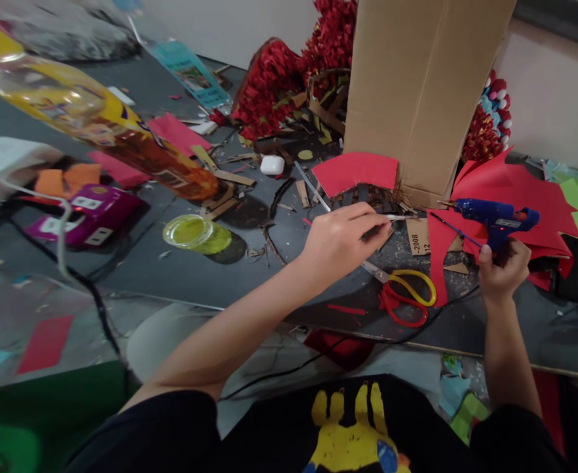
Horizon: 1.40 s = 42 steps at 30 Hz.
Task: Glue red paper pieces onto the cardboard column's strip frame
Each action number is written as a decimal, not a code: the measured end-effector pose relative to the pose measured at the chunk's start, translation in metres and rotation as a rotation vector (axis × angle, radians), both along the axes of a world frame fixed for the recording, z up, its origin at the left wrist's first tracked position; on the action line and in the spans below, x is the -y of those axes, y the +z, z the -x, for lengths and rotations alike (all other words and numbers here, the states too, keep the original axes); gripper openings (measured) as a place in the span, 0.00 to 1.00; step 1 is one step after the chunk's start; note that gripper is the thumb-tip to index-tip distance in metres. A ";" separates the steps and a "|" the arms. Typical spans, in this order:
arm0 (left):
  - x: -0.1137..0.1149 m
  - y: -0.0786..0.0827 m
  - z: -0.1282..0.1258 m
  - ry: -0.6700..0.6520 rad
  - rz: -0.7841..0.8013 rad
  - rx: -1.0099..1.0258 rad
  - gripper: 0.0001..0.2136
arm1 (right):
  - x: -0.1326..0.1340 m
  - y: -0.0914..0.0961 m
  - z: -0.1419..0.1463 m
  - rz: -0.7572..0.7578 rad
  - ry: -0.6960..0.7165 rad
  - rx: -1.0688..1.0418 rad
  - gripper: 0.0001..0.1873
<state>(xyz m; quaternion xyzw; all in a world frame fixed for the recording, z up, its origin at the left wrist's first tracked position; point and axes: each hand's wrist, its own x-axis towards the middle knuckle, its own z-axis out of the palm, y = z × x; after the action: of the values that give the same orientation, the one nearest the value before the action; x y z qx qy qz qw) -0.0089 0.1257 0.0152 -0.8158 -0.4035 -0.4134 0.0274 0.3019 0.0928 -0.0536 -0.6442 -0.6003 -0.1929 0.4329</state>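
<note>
My right hand [503, 269] is wrapped round the handle of a blue glue gun [498, 220], its nozzle pointing left. A thin dark-blue rod [459, 231] runs up-left from beside that hand. My left hand [343, 236] is closed in a pinch on a thin pale stick [398, 217], near the foot of a tall cardboard panel [407, 92]. A curved red paper piece [358, 172] lies just beyond the left hand. Scissors with red and yellow handles [410, 295] rest between the hands, their blades partly under my left hand. Red cut paper [439, 263] lies below the nozzle.
A tilted bottle of amber liquid [136, 141] and a small yellow-green jar [195, 234] stand left. Beyond are a purple power strip [92, 213], a white case [272, 165] and red crinkled paper bunches [279, 79]. A black cable [446, 305] crosses the table's front edge.
</note>
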 end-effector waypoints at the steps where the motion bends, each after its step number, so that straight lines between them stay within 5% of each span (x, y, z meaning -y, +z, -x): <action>1: 0.001 -0.002 0.000 -0.004 0.058 -0.012 0.08 | 0.001 0.003 0.003 0.004 -0.001 -0.015 0.26; 8: 0.010 -0.018 -0.016 -0.034 0.451 0.083 0.09 | 0.003 0.014 0.019 0.030 0.026 -0.110 0.23; 17: -0.006 -0.022 -0.080 -0.163 0.928 1.189 0.10 | 0.008 0.013 0.031 -0.021 0.058 -0.141 0.22; 26: -0.011 -0.026 -0.097 -0.191 0.963 1.442 0.13 | 0.010 0.013 0.037 -0.017 0.078 -0.120 0.22; 42: -0.010 -0.023 -0.099 -0.180 0.952 1.496 0.09 | 0.010 0.017 0.043 0.010 0.102 -0.234 0.25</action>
<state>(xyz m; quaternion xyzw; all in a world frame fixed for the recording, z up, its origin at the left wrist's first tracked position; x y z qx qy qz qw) 0.0904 0.1356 -0.0078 -0.2861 -0.3793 -0.6270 -0.6173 0.2590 0.0829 -0.0368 -0.6330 -0.5787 -0.0909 0.5061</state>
